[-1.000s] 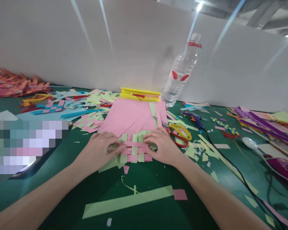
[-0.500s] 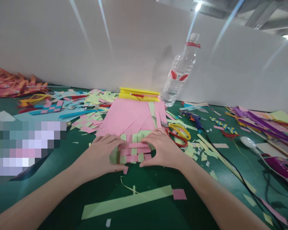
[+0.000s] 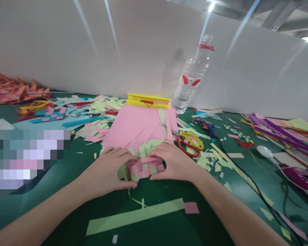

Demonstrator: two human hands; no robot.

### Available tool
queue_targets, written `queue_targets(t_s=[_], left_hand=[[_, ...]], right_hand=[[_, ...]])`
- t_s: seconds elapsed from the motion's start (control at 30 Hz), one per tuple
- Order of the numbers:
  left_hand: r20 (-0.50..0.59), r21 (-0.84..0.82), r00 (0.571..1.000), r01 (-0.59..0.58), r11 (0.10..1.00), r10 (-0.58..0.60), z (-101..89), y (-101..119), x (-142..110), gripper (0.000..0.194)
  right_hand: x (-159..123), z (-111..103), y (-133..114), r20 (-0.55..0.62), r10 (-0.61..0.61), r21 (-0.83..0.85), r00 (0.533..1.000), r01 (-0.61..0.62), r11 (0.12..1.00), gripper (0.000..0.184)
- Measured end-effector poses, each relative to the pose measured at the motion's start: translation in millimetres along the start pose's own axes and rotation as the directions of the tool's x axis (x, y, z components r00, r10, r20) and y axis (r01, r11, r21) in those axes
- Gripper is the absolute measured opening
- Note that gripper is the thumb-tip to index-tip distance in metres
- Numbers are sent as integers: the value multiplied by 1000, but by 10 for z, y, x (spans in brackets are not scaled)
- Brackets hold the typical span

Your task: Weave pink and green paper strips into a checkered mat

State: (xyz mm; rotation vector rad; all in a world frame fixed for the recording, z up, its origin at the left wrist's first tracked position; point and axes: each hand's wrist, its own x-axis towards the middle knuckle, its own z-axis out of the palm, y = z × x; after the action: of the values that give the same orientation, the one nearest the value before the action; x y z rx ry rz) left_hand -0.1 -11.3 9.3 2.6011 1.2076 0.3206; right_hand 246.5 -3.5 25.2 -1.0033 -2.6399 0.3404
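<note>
Between my hands is a small woven paper piece (image 3: pixel 144 166) of pink and pale green strips in a checkered pattern. My left hand (image 3: pixel 113 169) curves around its left side, thumb at the lower edge and fingers on top. From the right, my right hand (image 3: pixel 169 160) grips the other side in the same way, thumb low and fingers over the upper part. Green strip ends stick up at the piece's far side. Behind it lie pink paper sheets (image 3: pixel 141 123). In front, a pale green paper strip (image 3: pixel 136 217) rests on the table beside a pink scrap (image 3: pixel 191 207).
Scissors (image 3: pixel 191 143) with red and yellow handles lie right of the pink sheets. A plastic bottle (image 3: pixel 191 80) leans against the grey partition (image 3: pixel 92 51). A blue glue gun (image 3: pixel 206 126) trails a black cord. Paper scraps (image 3: pixel 107 106) cover the back left. A white spoon (image 3: pixel 265 152) lies right.
The woven piece has tilted between my hands, its strips now slanting and folded closer. Both hands have dropped slightly toward me.
</note>
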Motion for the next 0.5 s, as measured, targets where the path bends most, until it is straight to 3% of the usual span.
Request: queue_targets(t_s=[0.13,0.27,0.5], left_hand=[[-41,-8,999,-25,1000,24,-1,10,-10,56],[-44,16,998,-33,999,34,-2,27,-6,56],[-60,49,995,-81,996,84,56,38,2,57]], right_hand=[[-18,-28,37,-68,50,-23,996,-52,998,58],[-35,-56,102,-149,95,-69,984,-106,992,48],[-30,4,153,-104,-20,-146,994,5,989,46]])
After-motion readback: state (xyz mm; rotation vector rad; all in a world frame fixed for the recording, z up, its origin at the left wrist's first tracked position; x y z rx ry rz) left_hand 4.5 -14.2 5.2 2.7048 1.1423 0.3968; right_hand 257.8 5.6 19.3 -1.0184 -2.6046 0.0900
